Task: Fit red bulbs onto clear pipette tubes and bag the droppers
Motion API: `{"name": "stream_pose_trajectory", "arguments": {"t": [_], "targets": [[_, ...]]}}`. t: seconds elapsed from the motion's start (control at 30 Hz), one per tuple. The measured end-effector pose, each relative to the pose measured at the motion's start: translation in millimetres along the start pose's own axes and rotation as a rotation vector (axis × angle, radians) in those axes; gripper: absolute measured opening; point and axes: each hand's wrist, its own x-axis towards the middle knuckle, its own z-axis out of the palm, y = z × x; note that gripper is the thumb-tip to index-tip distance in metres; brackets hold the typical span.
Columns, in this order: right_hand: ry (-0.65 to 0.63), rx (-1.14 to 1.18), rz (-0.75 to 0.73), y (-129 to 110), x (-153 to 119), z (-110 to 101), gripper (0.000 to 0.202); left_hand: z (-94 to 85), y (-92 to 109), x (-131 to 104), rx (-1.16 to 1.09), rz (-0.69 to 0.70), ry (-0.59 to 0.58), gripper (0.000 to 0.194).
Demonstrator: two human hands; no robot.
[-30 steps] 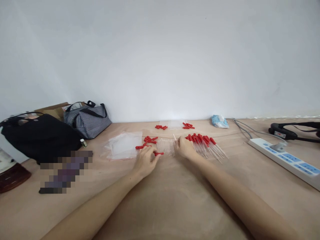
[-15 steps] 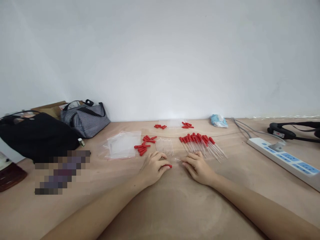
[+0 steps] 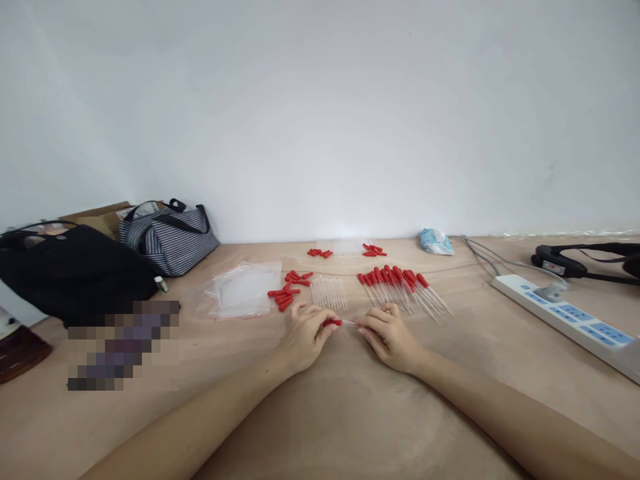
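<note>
A red bulb point(image 3: 334, 323) is pinched between the thumb and fingers of the left hand point(image 3: 306, 337), its narrow end pointed toward the right hand point(image 3: 393, 337). In the right hand, fingers also closed, a thin clear tube point(image 3: 349, 323) is gripped, lined up with the bulb in the narrow gap between the hands; how far it is seated cannot be told. Just beyond the left hand, loose red bulbs point(image 3: 286, 301) are heaped, with clear plastic bags point(image 3: 247, 290) laid farther left. Beyond the gap, a row of tubes point(image 3: 329, 292) is set out; beyond the right hand, red-topped droppers point(image 3: 397, 274) are fanned. On the near side of both hands, room is given by a broad stretch of desk point(image 3: 320, 413). Well to their right, that room is bounded by a power strip point(image 3: 575, 313); far beyond them, the desk's back edge is met by a wall point(image 3: 320, 120).
</note>
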Motion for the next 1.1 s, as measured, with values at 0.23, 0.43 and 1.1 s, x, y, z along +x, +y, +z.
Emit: {"name": "stream_pose_trajectory", "arguments": {"t": [0.23,0.43,1.1], "targets": [[0.017,0.065,-0.044,-2,1,2,0.02,0.8,-1,1,-0.058,0.037,-0.028,0.019],[-0.025,0.008,-0.152,1,3,-2,0.022,-3.4,3,-1,-0.076,0.112,-0.042,0.017],[-0.048,-0.119,-0.206,-10,5,-2,0.027,-4.1,5,-2,-0.01,0.193,-0.105,0.018]]}}
